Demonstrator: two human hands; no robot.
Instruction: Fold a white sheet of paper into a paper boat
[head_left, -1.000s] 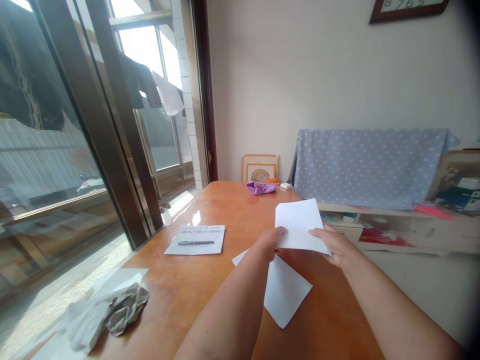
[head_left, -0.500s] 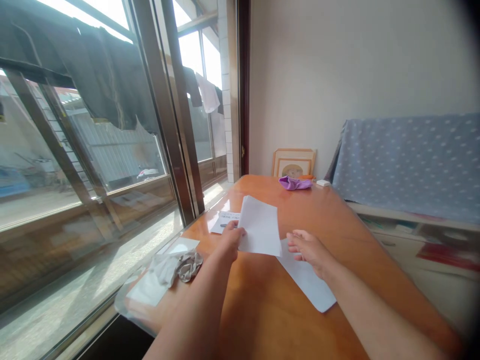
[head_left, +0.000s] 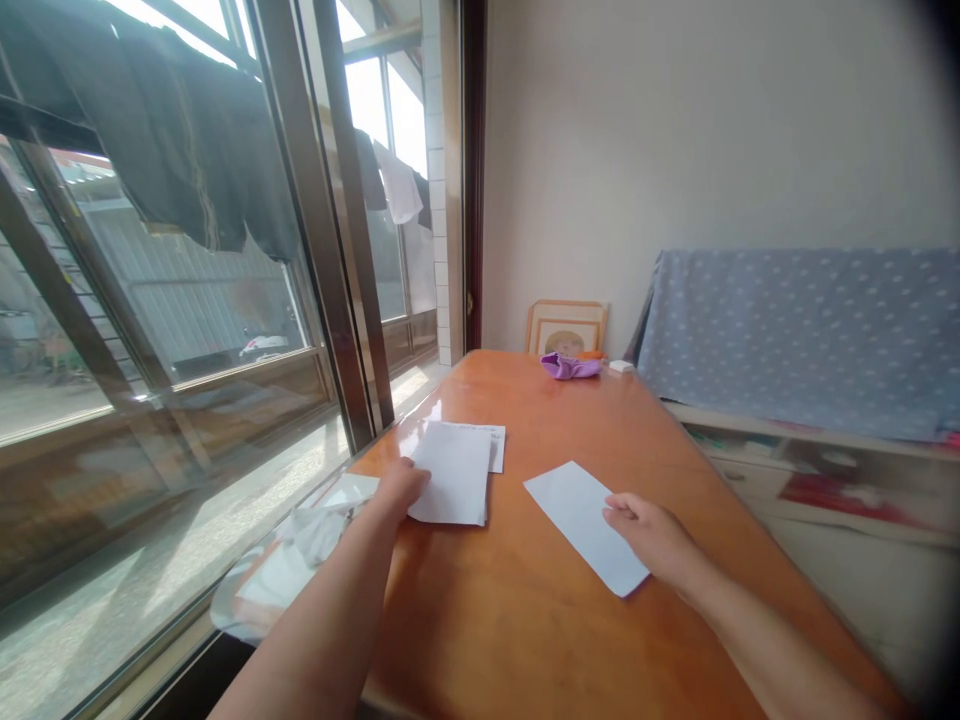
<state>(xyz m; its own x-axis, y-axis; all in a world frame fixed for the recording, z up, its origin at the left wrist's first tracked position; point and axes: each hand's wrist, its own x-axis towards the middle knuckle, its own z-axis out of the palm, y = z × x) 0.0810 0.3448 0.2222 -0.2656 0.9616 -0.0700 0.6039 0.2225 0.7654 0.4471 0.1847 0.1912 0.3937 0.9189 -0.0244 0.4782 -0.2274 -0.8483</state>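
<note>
My left hand point(head_left: 403, 490) is closed on the left edge of a white sheet of paper point(head_left: 456, 478), thumb on top. Partly under that sheet lies a paper with dark writing point(head_left: 497, 450). To the right, my right hand point(head_left: 646, 532) pinches the right edge of a second white paper point(head_left: 581, 520), which slants across the table. Whether this paper is lifted or still touches the tabletop, I cannot tell. Beyond my left forearm, a crumpled pale cloth point(head_left: 319, 535) is partly hidden.
The orange-brown wooden table point(head_left: 480, 620) runs along a glass window point(head_left: 217, 300). At its far end lie a purple cloth item point(head_left: 570, 367) and a small white object point(head_left: 621, 367). A framed picture point(head_left: 568, 325) leans against the wall. A dotted blue-grey cloth point(head_left: 795, 340) drapes over furniture at right.
My left hand has carried its sheet left and lower, over the written paper. My right hand has gone from open above the second paper to pinching its edge. The view has shifted slightly.
</note>
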